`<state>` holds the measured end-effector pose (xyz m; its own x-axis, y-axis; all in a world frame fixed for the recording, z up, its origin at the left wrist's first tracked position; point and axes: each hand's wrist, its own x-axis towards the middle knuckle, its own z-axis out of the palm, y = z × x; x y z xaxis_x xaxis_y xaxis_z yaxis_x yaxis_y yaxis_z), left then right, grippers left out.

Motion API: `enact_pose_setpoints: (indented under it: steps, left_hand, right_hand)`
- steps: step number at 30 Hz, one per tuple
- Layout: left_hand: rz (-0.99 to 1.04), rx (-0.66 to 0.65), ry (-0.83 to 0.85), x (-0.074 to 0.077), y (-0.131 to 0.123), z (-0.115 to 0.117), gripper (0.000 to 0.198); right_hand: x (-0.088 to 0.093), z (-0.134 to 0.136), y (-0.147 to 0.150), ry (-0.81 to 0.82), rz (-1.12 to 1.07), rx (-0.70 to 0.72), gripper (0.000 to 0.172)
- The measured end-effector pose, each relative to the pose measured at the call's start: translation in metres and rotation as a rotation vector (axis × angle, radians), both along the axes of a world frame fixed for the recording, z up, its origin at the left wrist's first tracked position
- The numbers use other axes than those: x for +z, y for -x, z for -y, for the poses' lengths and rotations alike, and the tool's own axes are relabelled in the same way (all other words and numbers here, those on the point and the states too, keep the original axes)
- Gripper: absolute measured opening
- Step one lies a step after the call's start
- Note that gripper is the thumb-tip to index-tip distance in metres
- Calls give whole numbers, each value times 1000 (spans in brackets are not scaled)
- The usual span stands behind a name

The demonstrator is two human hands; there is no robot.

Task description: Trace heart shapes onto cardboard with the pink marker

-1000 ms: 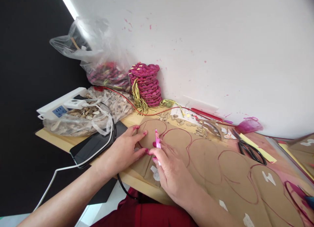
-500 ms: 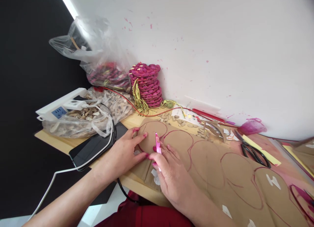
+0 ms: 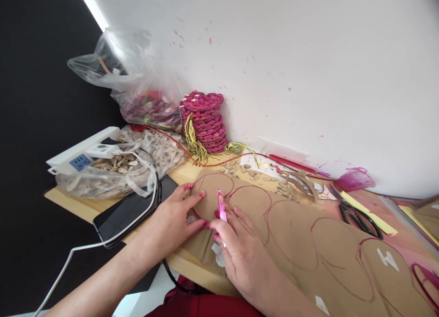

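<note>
I'm clamping a pink pen [image 3: 222,211] in my right fingers [image 3: 223,227], resting my left fingers [image 3: 194,200] apart on cardboard [image 3: 302,237], apparently outlining, the next stroke seemingly needing steady bracing.

No text, label, brand or number is readable.
</note>
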<state>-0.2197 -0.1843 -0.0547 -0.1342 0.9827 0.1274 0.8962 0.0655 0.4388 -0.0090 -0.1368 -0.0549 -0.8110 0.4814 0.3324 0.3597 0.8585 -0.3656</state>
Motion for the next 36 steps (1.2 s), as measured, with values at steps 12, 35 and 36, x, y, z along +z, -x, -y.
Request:
enact_pose_setpoints:
  steps: [12,35,36]
  left_hand:
    - [-28,-43,-53,-5,2,0,56]
    - [-226,-34,29,-5,-26,9,57]
    - [-236,-30,31,-5,-28,9,58]
  right_hand:
    - [0,0,0,-47,6,1,29]
    - [-4,-7,2,-88,-35,6,31]
    - [-2,-8,1,-63,-44,3,30]
